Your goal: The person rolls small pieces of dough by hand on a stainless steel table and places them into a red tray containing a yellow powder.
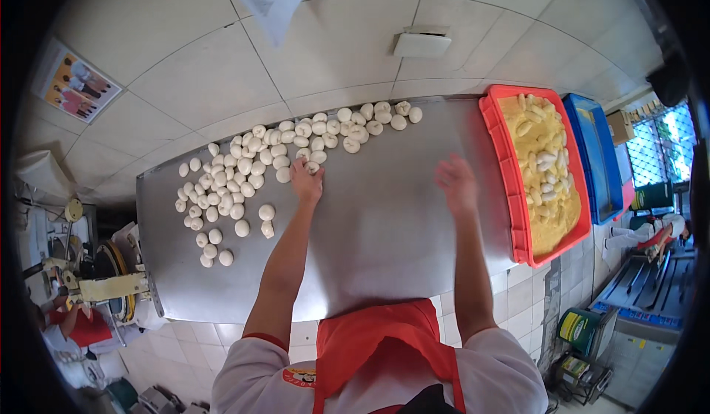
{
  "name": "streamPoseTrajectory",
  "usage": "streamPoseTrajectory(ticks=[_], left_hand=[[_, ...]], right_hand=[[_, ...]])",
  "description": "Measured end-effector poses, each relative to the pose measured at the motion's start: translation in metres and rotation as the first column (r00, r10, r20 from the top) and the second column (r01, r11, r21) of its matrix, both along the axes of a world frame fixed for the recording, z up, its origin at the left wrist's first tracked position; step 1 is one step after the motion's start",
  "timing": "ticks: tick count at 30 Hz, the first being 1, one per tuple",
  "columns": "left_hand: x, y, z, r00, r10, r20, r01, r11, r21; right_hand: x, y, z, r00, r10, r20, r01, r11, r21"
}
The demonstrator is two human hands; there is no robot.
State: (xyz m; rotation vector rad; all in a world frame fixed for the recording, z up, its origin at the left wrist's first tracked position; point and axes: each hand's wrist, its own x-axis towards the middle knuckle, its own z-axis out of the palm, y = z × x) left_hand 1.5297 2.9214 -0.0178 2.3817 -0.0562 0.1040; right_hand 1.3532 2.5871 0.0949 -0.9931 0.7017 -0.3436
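Observation:
My left hand (305,183) is at the front edge of a spread of round white dough balls (250,164), its fingers closed on one dough ball (313,168). Some of the balls show a pinched or creased top. Over the bare metal on the right, my right hand (458,183) is smeared by motion, and its fingers do not show clearly. No dough can be made out in it. Two loose balls (267,219) lie a little apart, left of my left forearm.
The steel table (384,214) meets a tiled wall at the back. On its right end sits a red crate (523,222) of yellow crumbs with white dough pieces, beside a blue crate (608,185). Machinery (111,273) stands to the left. Other people (81,325) are at both sides.

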Motion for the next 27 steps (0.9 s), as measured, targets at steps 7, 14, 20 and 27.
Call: streamPoseTrajectory(ticks=[7,14,20,27], left_hand=[[-0.072,0.052,-0.002,0.946,-0.002,-0.325,-0.090,0.959,-0.268],[-0.231,0.125,0.024,0.958,-0.150,-0.244,0.118,0.983,-0.141],[-0.316,0.129,0.034,0.939,-0.335,0.076,0.334,0.942,0.019],[-0.260,0.096,0.012,0.868,-0.448,-0.215,0.493,0.830,0.262]], right_hand=[[0.187,0.128,-0.072,0.966,0.192,-0.172,-0.209,0.196,-0.958],[0.132,0.130,-0.072,0.917,0.127,-0.378,-0.399,0.290,-0.870],[-0.133,0.151,-0.114,0.835,0.303,-0.460,-0.516,0.136,-0.846],[-0.112,0.198,-0.102,0.735,0.098,-0.671,-0.662,-0.113,-0.741]])
